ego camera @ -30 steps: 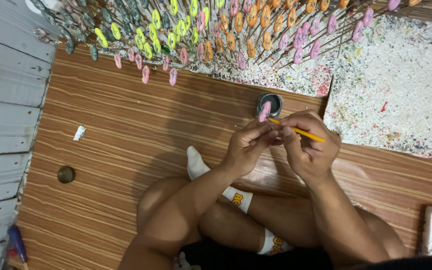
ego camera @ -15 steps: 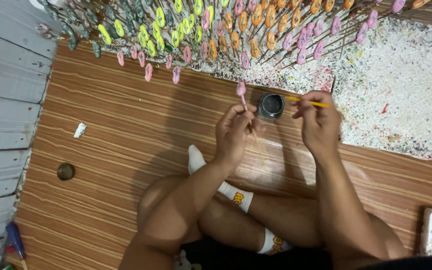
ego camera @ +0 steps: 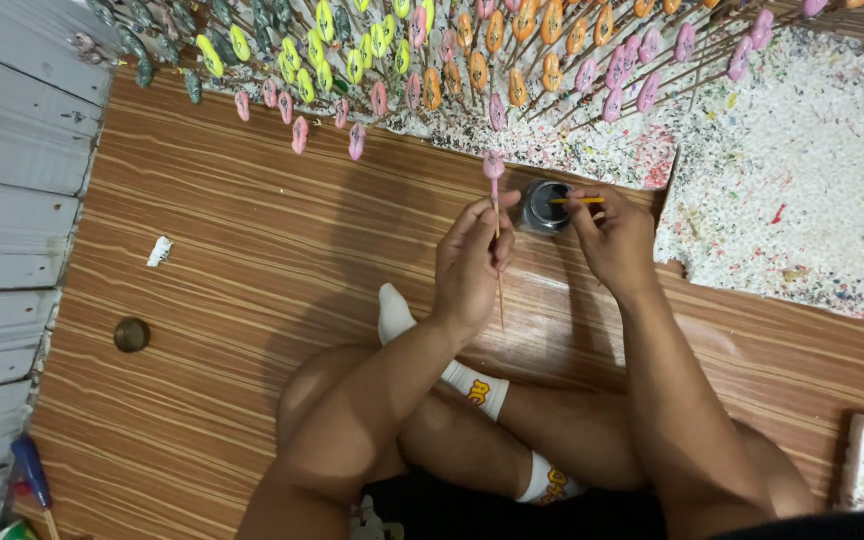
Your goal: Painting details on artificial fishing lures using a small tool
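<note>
Pink and oval, a small painted piece on a thin wooden stick [ego camera: 494,166] stands upright between the fingers [ego camera: 492,222] of the left hand [ego camera: 472,265], which pinch the stick partway down so that the pink head rises above the fingertips and the bare end hangs below the palm. Just to its right, the fingers [ego camera: 584,205] of the right hand [ego camera: 614,240] are pressed together around a slim yellow-handled brush [ego camera: 577,200], held nearly level with its tip over the mouth of a small round dark paint pot [ego camera: 542,206]. The pot sits on the striped brown wood-grain floor [ego camera: 252,290], between the two hands and close to both.

Beyond the pot lies a white foam slab speckled with paint [ego camera: 802,190], and stuck into it are rows of similar oval pieces on sticks [ego camera: 432,60] in grey, yellow, orange and pink. The person sits cross-legged, bare knees forward, in white socks with orange markings [ego camera: 472,385]. Further left on the floor lie a scrap of white paper [ego camera: 159,250] and a small round brown cap [ego camera: 132,334]. Grey wooden planks [ego camera: 12,180] run along the left edge, and a blue-handled tool [ego camera: 32,475] lies in the lower left corner.
</note>
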